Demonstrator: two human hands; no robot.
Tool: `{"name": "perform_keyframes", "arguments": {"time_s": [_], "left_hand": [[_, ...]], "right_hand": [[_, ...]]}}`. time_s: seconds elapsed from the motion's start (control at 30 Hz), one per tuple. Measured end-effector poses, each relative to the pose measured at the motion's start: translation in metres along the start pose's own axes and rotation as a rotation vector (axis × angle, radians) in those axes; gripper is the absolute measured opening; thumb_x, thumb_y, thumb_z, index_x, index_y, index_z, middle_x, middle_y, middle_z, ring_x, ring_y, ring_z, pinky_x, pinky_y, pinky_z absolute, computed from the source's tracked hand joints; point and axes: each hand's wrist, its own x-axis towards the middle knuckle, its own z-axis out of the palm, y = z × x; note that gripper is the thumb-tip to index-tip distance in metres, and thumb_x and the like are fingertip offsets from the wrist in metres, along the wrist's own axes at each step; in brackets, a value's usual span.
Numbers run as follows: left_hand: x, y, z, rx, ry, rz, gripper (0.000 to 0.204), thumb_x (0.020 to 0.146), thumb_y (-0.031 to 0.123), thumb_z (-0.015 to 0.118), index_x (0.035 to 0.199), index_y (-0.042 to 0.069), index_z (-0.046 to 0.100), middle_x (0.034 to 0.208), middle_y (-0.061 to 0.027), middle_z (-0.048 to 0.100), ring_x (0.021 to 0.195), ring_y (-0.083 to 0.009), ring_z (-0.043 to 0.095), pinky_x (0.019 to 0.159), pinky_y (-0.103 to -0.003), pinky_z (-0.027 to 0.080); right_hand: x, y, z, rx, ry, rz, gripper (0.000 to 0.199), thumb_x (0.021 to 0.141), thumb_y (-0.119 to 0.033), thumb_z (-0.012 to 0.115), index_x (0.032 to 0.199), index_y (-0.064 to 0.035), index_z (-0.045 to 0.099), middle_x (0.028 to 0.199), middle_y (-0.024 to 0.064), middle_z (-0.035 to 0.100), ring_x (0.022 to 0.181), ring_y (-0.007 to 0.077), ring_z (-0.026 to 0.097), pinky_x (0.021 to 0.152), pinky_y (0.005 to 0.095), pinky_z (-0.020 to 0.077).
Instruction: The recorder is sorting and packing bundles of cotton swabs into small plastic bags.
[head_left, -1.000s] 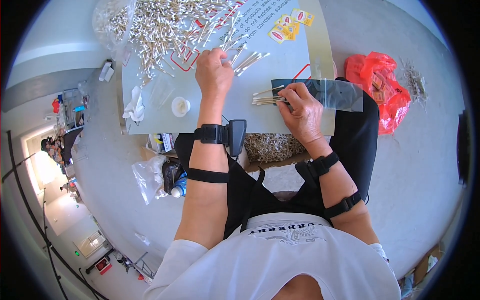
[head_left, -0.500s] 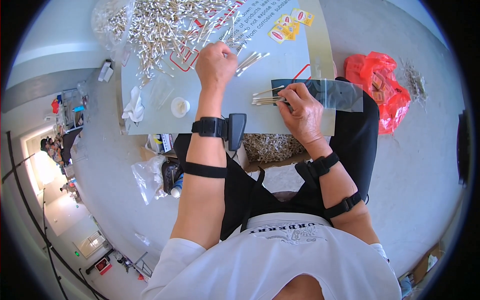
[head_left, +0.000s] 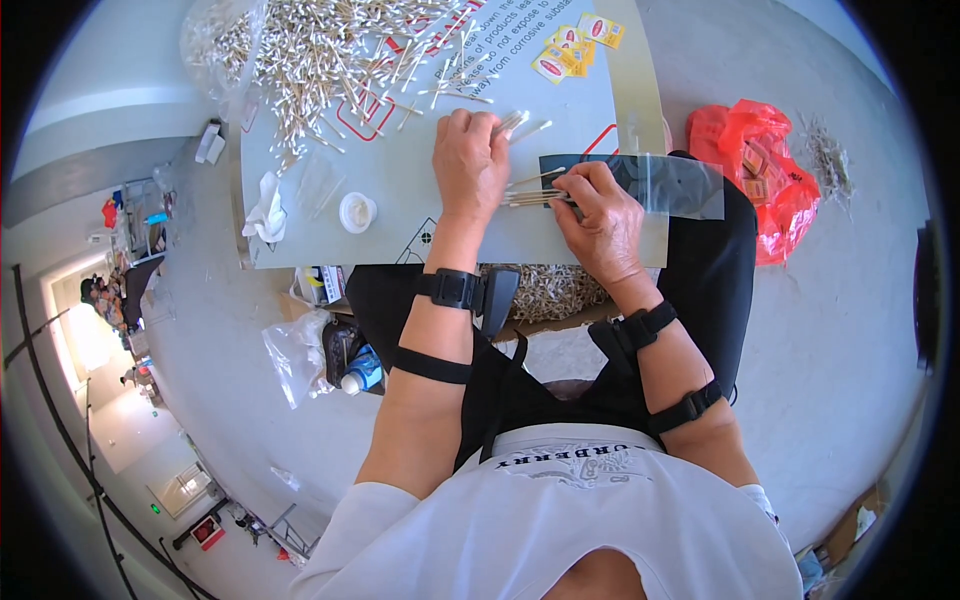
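My left hand (head_left: 470, 165) is closed over a small group of cotton swabs (head_left: 513, 123) at the middle of the board-topped table. Their white tips stick out past its fingers, which partly hide them. Close by on the right, my right hand (head_left: 603, 222) pinches another few cotton swabs (head_left: 535, 198) between thumb and fingers, their tips pointing left. Beneath that hand lies a flat dark, see-through zip bag (head_left: 690, 190), reaching over the table's right edge. A big loose heap of cotton swabs (head_left: 310, 60) covers the far left.
Yellow-and-white packets (head_left: 603, 30) lie at the far right of the table. A small white tub (head_left: 357, 212) and crumpled tissue (head_left: 266, 210) sit at the left. Below are a box of swabs (head_left: 550, 292) and, on the floor, a red plastic bag (head_left: 780, 210).
My left hand has moved right and nearer from the swab heap's edge onto the small group of swabs. My right hand has stayed almost still, keeping its swabs.
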Motion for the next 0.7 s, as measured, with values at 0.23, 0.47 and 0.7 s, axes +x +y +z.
{"name": "perform_keyframes", "arguments": {"time_s": [0.23,0.47,0.7], "left_hand": [[-0.021,0.013,-0.008,-0.094,-0.112,0.086,0.017,0.072,0.006,0.072,0.083,0.007,0.06,0.083,-0.0085,0.055,0.083,-0.0309,0.054,0.073,-0.041,0.046],[-0.011,-0.03,-0.021,0.149,0.076,-0.256,0.021,0.071,0.008,0.075,0.089,0.008,0.063,0.092,-0.0085,0.059,0.095,-0.0324,0.056,0.08,-0.043,0.047],[0.008,-0.031,-0.018,-0.059,-0.095,-0.092,0.022,0.073,0.0,0.072,0.092,0.009,0.066,0.092,-0.0086,0.057,0.095,-0.0321,0.054,0.08,-0.042,0.046]], "right_hand": [[-0.001,0.003,0.001,0.005,0.039,0.01,0.022,0.073,-0.011,0.074,0.094,-0.011,0.067,0.097,0.0041,0.061,0.078,0.0259,0.066,0.065,0.0367,0.053],[-0.001,0.001,-0.001,0.004,-0.003,0.014,0.022,0.073,-0.011,0.074,0.094,-0.01,0.066,0.098,0.0054,0.061,0.078,0.0266,0.065,0.066,0.0372,0.053],[-0.002,0.001,-0.001,0.004,-0.019,0.027,0.021,0.074,-0.01,0.073,0.094,-0.0094,0.066,0.097,0.006,0.061,0.079,0.0274,0.065,0.066,0.0376,0.053]]}}
